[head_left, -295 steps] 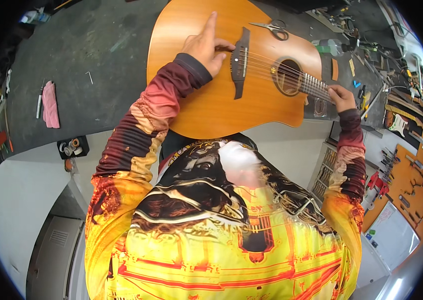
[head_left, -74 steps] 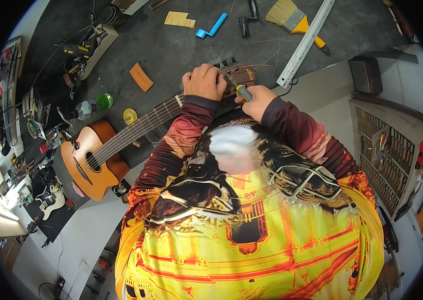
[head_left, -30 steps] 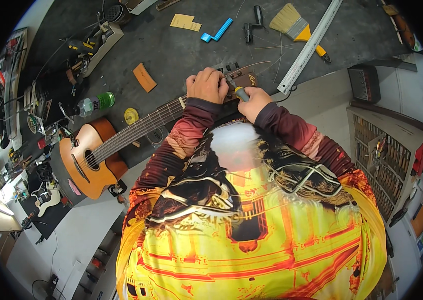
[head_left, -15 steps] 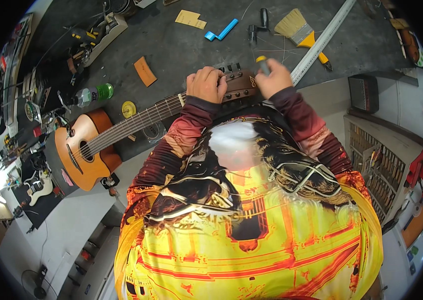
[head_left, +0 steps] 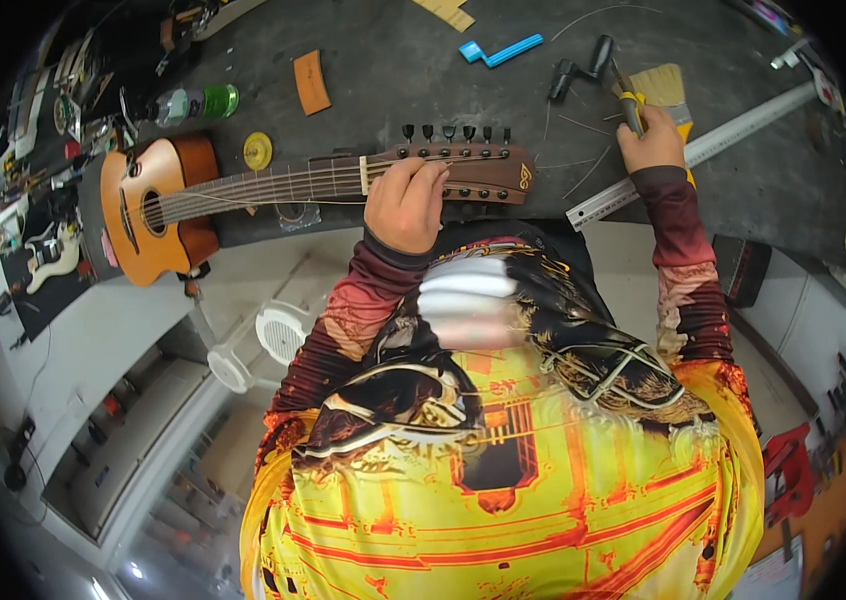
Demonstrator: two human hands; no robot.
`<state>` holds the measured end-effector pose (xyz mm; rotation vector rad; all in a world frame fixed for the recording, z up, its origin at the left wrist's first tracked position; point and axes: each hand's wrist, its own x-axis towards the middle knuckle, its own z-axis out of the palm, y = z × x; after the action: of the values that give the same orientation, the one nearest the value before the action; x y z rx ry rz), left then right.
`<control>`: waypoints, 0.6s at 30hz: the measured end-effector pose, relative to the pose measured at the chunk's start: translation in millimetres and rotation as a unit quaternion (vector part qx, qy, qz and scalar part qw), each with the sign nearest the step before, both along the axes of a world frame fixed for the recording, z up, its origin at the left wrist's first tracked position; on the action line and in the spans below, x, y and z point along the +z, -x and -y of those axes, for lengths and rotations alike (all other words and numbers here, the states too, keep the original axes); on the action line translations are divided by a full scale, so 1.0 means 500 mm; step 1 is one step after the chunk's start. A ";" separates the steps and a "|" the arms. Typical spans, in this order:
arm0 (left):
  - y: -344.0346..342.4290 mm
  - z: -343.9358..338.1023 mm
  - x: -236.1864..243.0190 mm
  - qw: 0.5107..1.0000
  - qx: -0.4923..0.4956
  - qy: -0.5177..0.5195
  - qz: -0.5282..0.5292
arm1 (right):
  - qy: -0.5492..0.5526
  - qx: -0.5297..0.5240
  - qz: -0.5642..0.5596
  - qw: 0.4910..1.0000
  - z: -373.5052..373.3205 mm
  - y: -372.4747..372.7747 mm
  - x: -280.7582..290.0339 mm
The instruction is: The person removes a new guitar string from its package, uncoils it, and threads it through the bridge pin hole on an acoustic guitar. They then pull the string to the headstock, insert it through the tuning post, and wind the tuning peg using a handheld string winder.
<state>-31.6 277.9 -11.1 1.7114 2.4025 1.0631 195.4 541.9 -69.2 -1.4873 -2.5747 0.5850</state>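
An acoustic guitar (head_left: 108,200) lies across the bench, its soundhole body at the left and its brown headstock (head_left: 488,175) in the middle. My left hand (head_left: 405,205) rests over the nut end of the headstock, fingers curled and pinching a thin guitar string. One string bows loosely along the near side of the neck. Out to the right, my right hand (head_left: 653,150) is closed around a yellow-and-grey hand tool (head_left: 631,103) with a dark tip; its exact kind is hard to make out. Behind that hand lies a wide paintbrush (head_left: 661,85).
A metal ruler (head_left: 713,150) slants across the right of the bench. Farther back are a black string winder (head_left: 583,70), a blue winder (head_left: 503,52) and an orange-brown block (head_left: 312,82). A green-and-clear bottle (head_left: 198,103) and yellow disc (head_left: 258,151) lie near the guitar.
My right hand has moved right, away from the headstock, carrying the tool to the paintbrush. My left hand has stayed at the headstock, now near the nut. The view has shifted and turned.
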 end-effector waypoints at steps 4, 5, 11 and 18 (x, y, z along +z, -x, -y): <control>-0.002 0.040 0.012 0.998 0.066 0.009 0.019 | 0.013 0.034 -0.033 0.999 0.016 0.008 0.015; 0.002 0.044 0.014 0.997 0.072 0.012 0.011 | -0.016 0.045 -0.054 0.997 0.017 0.007 0.017; 0.012 0.057 0.025 0.993 0.105 0.052 0.026 | -0.065 0.077 -0.045 0.994 0.012 0.005 0.055; 0.019 0.040 0.040 0.994 0.084 0.067 0.029 | -0.081 0.093 0.011 0.992 -0.011 -0.021 0.091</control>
<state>-41.2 257.9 8.9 1.4390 2.5534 0.9289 206.1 547.3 -23.9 -1.2204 -2.7214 0.3682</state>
